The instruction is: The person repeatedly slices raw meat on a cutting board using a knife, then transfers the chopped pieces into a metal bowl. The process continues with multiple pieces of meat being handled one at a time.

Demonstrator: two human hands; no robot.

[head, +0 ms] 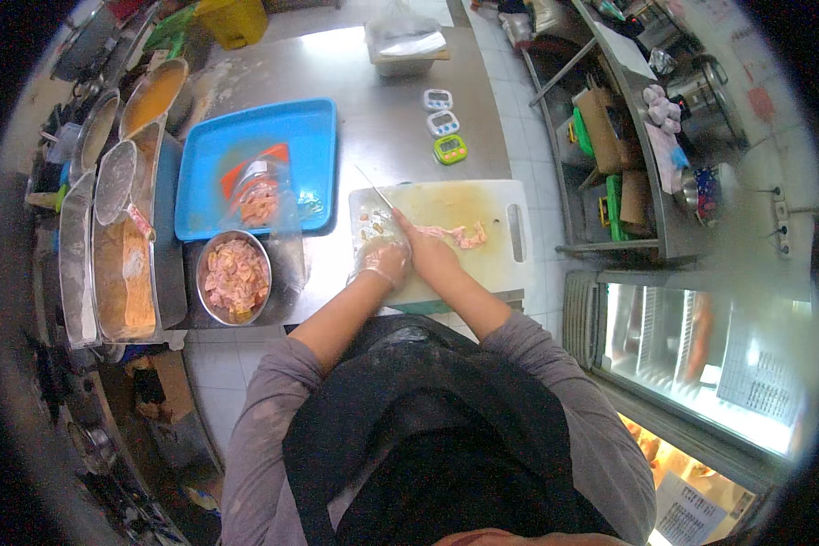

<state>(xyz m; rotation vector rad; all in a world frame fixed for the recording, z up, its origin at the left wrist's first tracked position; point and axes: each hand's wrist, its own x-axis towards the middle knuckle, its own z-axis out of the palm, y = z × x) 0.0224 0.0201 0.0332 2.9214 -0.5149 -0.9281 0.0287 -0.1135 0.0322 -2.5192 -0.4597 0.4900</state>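
A white plastic cutting board (443, 194) lies before me on the steel table, stained yellowish in the middle. My right hand (431, 256) grips a kitchen knife (375, 188), whose blade points up and to the left across the board's left part. Close beside it, my left hand (385, 258) wears a clear plastic glove and rests with curled fingers on the board. Whatever is under those fingers is hidden. Small meat scraps (377, 227) lie just above the glove. A pale strip of raw meat (474, 235) stretches out to the right of the knife hand.
Left of the board stand a steel bowl of cut raw meat (235, 278) and a blue tray (324, 164) holding a plastic bag of meat (259, 201). Farther left are breading containers (167, 273) with a sieve (119, 181). Several timers (449, 149) sit beyond the board.
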